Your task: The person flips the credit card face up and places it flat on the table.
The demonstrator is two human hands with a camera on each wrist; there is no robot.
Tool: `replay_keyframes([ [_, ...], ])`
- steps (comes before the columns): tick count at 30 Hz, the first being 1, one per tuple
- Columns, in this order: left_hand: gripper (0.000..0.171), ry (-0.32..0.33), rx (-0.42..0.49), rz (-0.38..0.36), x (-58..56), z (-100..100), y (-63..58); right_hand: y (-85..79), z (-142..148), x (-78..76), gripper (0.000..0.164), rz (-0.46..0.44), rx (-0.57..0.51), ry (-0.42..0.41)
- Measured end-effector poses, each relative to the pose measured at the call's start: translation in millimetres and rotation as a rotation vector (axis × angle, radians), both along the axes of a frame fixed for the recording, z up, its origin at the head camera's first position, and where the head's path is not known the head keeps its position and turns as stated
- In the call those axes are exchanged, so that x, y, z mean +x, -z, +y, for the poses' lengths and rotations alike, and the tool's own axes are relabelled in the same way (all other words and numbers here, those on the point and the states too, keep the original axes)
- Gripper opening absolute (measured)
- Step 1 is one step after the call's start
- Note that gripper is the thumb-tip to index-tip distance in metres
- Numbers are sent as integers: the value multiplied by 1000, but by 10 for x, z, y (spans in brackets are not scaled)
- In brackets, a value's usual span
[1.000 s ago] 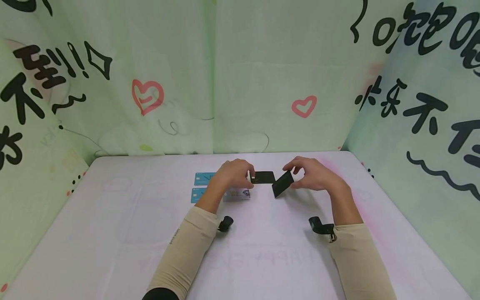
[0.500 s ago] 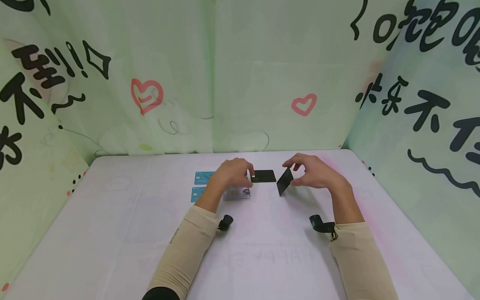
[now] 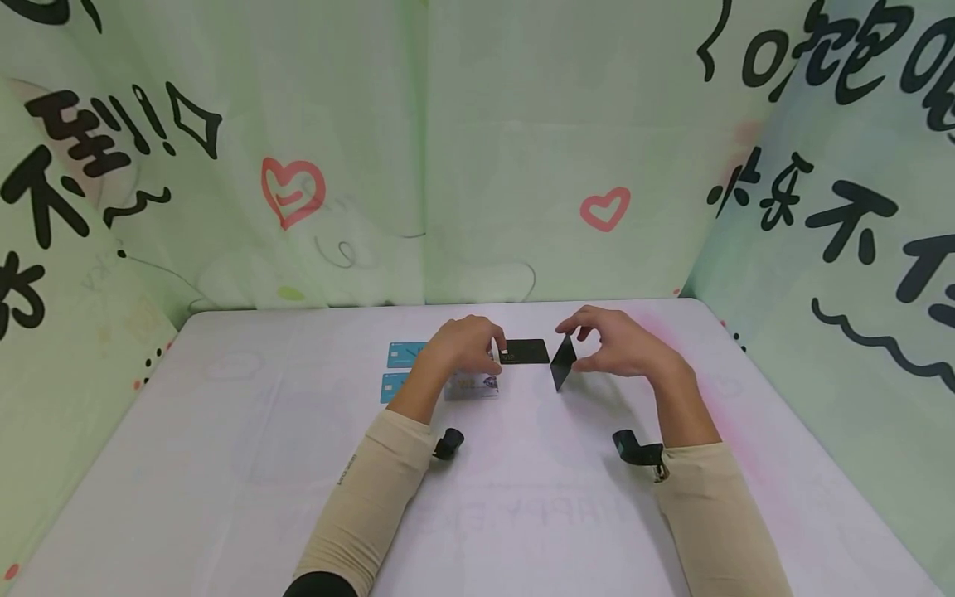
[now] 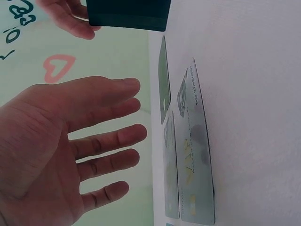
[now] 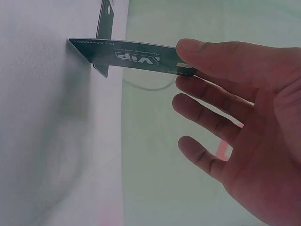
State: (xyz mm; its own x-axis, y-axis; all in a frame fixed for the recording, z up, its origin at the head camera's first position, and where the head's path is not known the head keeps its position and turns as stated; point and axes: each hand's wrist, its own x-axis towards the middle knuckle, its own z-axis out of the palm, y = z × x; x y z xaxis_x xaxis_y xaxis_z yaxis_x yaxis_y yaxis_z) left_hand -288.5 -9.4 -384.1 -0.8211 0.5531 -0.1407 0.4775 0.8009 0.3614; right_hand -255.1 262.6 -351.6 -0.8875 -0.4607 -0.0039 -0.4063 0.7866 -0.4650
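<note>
My right hand (image 3: 622, 344) pinches a black VIP card (image 3: 563, 363) between thumb and fingers. Tilted steeply, that card has its lower edge close to the white table. The right wrist view shows silver "VIP" lettering on the held card (image 5: 141, 56), with the thumb over one end. A second black card (image 3: 525, 351) lies flat just left of it. My left hand (image 3: 466, 344) hovers over the cards with fingers extended and nothing between them. Below it lies a silver card (image 4: 195, 146), partly hidden in the head view, beside another pale card (image 4: 171, 174).
Two blue cards (image 3: 404, 355) lie left of my left hand, one nearer than the other and partly covered by the wrist. The white table (image 3: 522, 497) ends at a pale green curtain (image 3: 500, 166) with drawn hearts and black lettering.
My right hand has turned the black card from a broad slant to nearly edge-on, just right of the flat black card. The left hand stays where it was.
</note>
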Motion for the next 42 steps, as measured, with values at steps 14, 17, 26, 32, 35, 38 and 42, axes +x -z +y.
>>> replay_keyframes([
  [14, 39, -4, -1, -11, -14, -6, 14, 54, -67, -6, 51, -32, -34, -11],
  [17, 40, -7, -1, -15, -10, -8, 14, 66, -92, -3, 52, -38, -38, -10],
  [26, 41, -5, 6, -20, -6, -18, -4, 100, -144, -28, 53, -17, -67, -50],
  [32, 40, 3, 11, -19, -11, -22, 1, 139, -167, -47, 52, -19, -56, -49],
  [35, 40, -3, 14, -22, -11, -23, 3, 152, -189, -52, 54, -26, -49, -42],
  [38, 40, -8, 14, -26, -10, -23, 1, 164, -217, -55, 56, -45, -47, -31],
  [42, 41, -7, 10, -29, -5, -26, -6, 198, -248, -73, 56, -72, -39, -30],
])
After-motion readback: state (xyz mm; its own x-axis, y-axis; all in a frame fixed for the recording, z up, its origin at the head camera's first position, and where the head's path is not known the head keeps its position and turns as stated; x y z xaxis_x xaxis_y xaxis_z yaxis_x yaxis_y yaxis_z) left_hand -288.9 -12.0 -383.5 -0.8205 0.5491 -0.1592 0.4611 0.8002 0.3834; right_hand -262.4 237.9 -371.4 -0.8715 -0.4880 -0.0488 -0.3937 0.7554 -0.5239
